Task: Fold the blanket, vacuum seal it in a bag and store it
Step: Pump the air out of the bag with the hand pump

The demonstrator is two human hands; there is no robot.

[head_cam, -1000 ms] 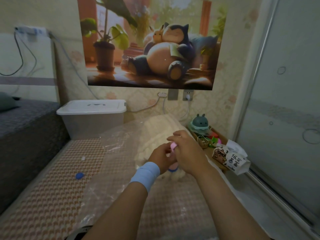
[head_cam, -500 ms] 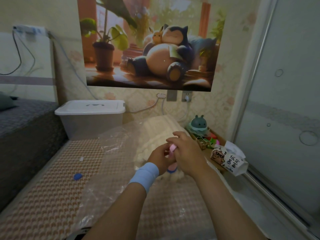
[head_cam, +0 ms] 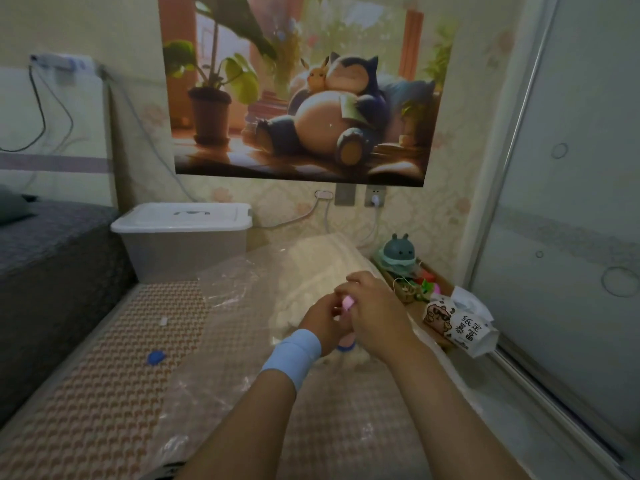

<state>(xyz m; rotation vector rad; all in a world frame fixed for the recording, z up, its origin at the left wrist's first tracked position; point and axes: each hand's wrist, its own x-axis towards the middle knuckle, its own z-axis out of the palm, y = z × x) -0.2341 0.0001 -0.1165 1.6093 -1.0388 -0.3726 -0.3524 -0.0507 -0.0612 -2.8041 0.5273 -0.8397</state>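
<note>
Fingers of the right hand curl over a small pink piece and clamp on it; the left hand meets it from the other side, its fingertips closed on the same piece. How the piece is built cannot be made out. Directly under the 2 hands sits a blue ring on the surface of a clear plastic bag. The cream blanket lies folded inside this bag — at its far end, just beyond the hands. A pale blue wristband wraps the left wrist.

The bag is spread flat on a patterned mat. On the mat, left of the bag, lie 1 blue cap and 1 small white scrap, well apart from the hands. A lidded white storage box stands at the mat's far end, against the wall — below a cartoon poster. To the right of the bag are a teal toy figure and a printed tissue pack; a dark bed borders the left side.
</note>
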